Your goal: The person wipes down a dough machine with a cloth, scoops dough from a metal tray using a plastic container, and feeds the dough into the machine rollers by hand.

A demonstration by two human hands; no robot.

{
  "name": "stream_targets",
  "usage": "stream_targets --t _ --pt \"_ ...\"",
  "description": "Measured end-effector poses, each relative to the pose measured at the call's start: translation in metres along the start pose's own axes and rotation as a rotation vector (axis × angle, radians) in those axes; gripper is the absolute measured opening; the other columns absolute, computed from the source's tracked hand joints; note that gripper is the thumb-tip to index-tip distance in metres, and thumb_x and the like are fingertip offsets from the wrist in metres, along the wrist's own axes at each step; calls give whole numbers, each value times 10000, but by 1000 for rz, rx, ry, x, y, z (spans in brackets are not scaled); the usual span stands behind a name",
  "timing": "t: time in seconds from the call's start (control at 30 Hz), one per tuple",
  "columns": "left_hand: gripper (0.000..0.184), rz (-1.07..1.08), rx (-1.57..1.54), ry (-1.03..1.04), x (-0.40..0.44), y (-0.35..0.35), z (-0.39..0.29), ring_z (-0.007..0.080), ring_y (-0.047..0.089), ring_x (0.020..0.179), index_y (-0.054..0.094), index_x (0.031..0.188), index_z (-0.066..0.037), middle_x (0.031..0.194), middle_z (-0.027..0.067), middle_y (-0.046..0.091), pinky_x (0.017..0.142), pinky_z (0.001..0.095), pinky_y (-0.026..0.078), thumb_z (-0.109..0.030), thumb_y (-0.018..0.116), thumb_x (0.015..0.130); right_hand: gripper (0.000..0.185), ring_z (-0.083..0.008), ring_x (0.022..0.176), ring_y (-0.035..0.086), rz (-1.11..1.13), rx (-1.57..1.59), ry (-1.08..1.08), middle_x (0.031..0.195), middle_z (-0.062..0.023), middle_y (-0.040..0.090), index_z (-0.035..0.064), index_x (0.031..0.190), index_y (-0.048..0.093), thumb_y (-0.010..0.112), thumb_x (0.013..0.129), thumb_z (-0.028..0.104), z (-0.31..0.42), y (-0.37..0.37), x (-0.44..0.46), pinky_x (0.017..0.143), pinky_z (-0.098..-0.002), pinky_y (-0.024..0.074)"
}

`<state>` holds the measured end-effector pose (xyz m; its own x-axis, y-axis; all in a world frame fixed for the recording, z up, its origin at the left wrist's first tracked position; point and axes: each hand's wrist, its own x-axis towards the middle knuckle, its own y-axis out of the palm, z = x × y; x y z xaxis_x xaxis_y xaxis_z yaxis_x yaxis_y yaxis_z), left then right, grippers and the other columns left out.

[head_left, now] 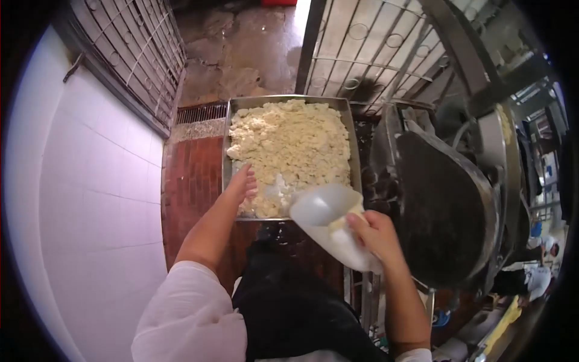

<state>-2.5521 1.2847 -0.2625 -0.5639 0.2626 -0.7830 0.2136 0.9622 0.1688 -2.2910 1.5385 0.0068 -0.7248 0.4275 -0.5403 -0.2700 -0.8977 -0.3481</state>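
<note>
A shallow metal tray (pixel 356 145) is heaped with pale yellow, crumbly dough-like stuff (pixel 295 136). Its metal bottom shows in a patch near the front left. My left hand (pixel 243 184) is over the tray's left side, fingers stretched out at the crumbs with nothing gripped. At the front right corner, my right hand (pixel 375 236) is closed round the handle of a white plastic scoop (pixel 319 208). The scoop is tilted, its wide mouth toward the tray. Pale residue clings near the handle, and the crumbs right behind the scoop are hidden.
A large dark machine (pixel 446 211) with a metal frame stands close on the right. To the left runs a white tiled wall (pixel 102 199). Barred gates (pixel 129 54) flank the wet floor (pixel 241 45) beyond the tray. Another person (pixel 534 277) is far off at right.
</note>
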Motion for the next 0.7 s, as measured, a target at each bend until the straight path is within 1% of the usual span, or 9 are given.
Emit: stream_targets --t 0.03,0.13,0.2,0.27,0.33,0.43,0.57,0.67,0.7 --pt "601 -7 56 9 6 6 -20 194 539 839 511 1120 -107 957 24 552 704 377 431 -631 504 825 409 -123 582 562 -21 -133 23 653 -64 608 -3 785 654 695 794 404 -24 12 40 546 -276 433" --pt "655 -26 176 114 49 21 -72 192 511 936 510 1166 -116 1070 41 555 814 405 403 -666 498 811 538 -279 699 635 -73 -598 31 768 -155 654 14 830 673 608 797 548 -63 41 140 627 -388 484" --pt "773 31 262 155 109 25 -97 251 449 1153 443 1328 -107 1295 91 487 974 462 325 -680 486 811 584 -340 794 643 -60 -804 37 843 -184 664 24 862 679 565 797 593 -77 54 186 684 -431 496" --pt "846 6 370 274 116 47 -134 297 359 1282 373 1389 -48 1395 151 411 1047 433 263 -661 486 818 602 -367 883 631 -12 -872 66 907 -194 664 30 882 679 538 799 609 -87 70 232 735 -452 498" --pt "815 46 481 359 175 49 -149 302 261 1363 358 1415 -72 1456 151 344 1100 439 178 -632 486 838 571 -334 908 637 23 -897 155 904 -179 668 51 889 676 543 799 599 -103 83 270 761 -439 497" --pt "838 -14 639 401 252 47 -152 307 257 1373 357 1409 -42 1464 182 326 1108 426 193 -640 480 834 539 -336 837 644 10 -815 182 835 -175 665 55 831 662 583 788 586 -123 104 308 705 -436 496" --pt "959 -124 1532 420 296 41 -156 363 297 1356 281 1430 2 1465 241 291 1117 451 227 -707 459 809 514 -348 658 621 -168 -498 245 674 -160 626 42 738 632 662 754 554 -146 131 330 599 -425 471" --pt "1060 -138 1413 299 342 32 -160 377 357 1317 211 1441 33 1470 251 272 1098 452 271 -749 467 774 488 -326 614 610 -234 -449 90 646 -135 621 47 725 630 685 749 532 -151 155 349 578 -411 467" --pt "1149 -14 1211 265 355 25 -165 370 363 1315 161 1445 52 1466 275 258 1082 451 298 -789 479 730 485 -319 596 605 -235 -434 97 629 -132 614 46 719 628 694 747 526 -151 160 356 568 -404 464"
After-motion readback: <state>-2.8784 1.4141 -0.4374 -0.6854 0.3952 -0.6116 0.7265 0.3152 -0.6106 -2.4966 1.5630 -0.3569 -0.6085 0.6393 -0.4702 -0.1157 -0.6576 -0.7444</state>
